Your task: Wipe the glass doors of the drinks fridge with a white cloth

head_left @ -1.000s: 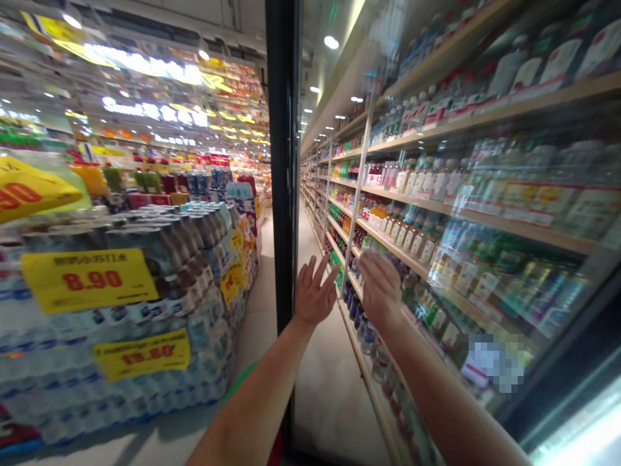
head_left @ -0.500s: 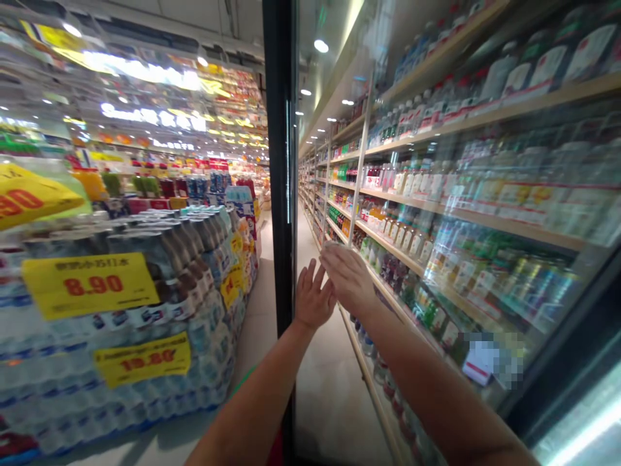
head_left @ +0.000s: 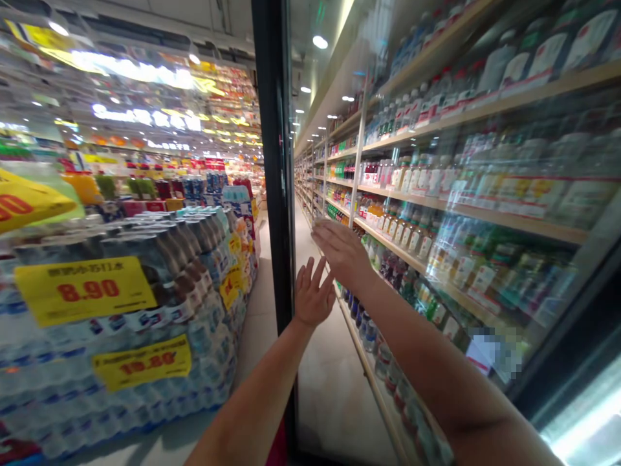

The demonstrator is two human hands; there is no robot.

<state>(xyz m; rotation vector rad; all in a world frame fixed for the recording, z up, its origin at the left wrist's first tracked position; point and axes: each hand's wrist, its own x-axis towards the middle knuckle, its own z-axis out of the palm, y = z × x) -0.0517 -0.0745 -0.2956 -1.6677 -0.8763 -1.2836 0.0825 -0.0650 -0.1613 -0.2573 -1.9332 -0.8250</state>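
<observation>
A glass cooler door (head_left: 334, 401) with a black frame (head_left: 276, 259) stands upright in front of me. My left hand (head_left: 314, 298) is by the glass, just right of the frame, its fingers spread and apparently touching the pane. Slightly higher and further right, my right hand (head_left: 344, 254) lies flat against or close to the glass, fingers stretched out side by side. Neither hand shows anything in it, though the right palm is hidden. Shelves of bottled drinks (head_left: 407, 233) appear in or through the pane; I cannot tell whether they are reflected.
On the left stands a large stack of wrapped bottle packs (head_left: 194, 343) with yellow price signs (head_left: 87, 291). Pale floor (head_left: 255, 310) runs between the stack and the door. A partly blurred white label (head_left: 480, 353) shows at lower right, near a dark slanting edge (head_left: 572, 343).
My right hand has moved up and slightly to the right on the glass. My left hand keeps nearly the same place. The view has shifted slightly.
</observation>
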